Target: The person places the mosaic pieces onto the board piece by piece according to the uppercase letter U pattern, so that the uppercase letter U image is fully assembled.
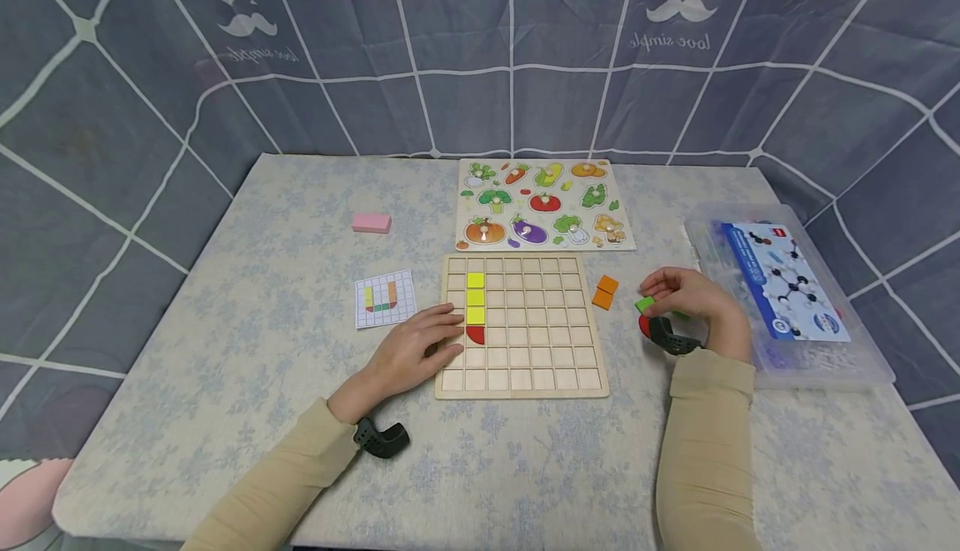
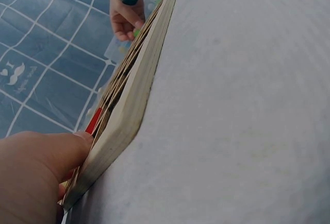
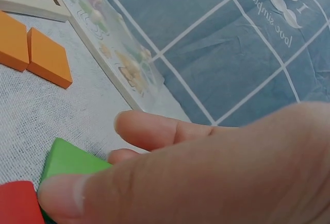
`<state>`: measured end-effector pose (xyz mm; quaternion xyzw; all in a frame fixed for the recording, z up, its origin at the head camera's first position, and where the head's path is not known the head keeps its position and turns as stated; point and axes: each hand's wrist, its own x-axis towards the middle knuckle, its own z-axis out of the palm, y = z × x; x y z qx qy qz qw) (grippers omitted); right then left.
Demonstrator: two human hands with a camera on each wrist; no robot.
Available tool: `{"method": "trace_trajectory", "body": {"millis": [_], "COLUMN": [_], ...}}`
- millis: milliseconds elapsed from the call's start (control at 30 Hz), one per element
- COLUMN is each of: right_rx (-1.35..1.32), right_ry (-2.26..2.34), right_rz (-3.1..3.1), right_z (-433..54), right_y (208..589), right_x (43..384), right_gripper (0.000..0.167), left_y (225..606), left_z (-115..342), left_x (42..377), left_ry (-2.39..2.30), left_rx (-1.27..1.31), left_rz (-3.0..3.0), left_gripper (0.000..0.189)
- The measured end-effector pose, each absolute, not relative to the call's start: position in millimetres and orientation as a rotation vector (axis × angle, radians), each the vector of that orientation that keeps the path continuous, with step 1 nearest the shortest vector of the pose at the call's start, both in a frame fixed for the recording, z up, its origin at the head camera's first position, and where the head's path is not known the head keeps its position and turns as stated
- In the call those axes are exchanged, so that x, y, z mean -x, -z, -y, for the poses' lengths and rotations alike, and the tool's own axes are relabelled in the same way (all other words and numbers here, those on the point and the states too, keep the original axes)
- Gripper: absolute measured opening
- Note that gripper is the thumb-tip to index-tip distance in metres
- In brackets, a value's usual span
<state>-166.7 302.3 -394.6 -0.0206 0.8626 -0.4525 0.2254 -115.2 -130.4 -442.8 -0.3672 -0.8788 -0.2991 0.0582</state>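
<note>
My left hand [image 1: 414, 349] rests at the left edge of the wooden grid board [image 1: 532, 390], fingers fairly straight, thumb by the rim in the left wrist view. One column of the board holds several yellow squares [image 1: 476, 297] and a red quarter-round piece [image 1: 476, 334]. Right of the board, my right hand [image 1: 686, 293] has a green square block [image 1: 644, 305] between its thumb and fingers. The thumb lies along the block's near edge in the right wrist view; the finger contact behind is partly hidden. A red piece [image 3: 18, 203] lies beside it, and more green shows under the hand.
Two orange squares [image 1: 604, 293] lie between board and right hand. A pattern card [image 1: 385, 298] is left of the board, a pink block [image 1: 371, 222] behind it. The vegetable puzzle [image 1: 545, 205] lies behind the board. A clear plastic box [image 1: 870, 359] stands right of my right hand.
</note>
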Motion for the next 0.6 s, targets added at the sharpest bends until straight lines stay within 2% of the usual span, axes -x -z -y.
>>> {"method": "trace_trajectory", "body": {"millis": [600], "right_rx": [0.002], "right_ry": [1.179], "right_rz": [-2.509], "right_z": [-291], "right_y": [392], "right_x": [172], "right_gripper": [0.043], "left_y": [443], "left_z": [130], "left_x": [115], "left_ry": [0.908], "left_rx": [1.118], "left_rz": [2.65], "left_gripper": [0.031]}}
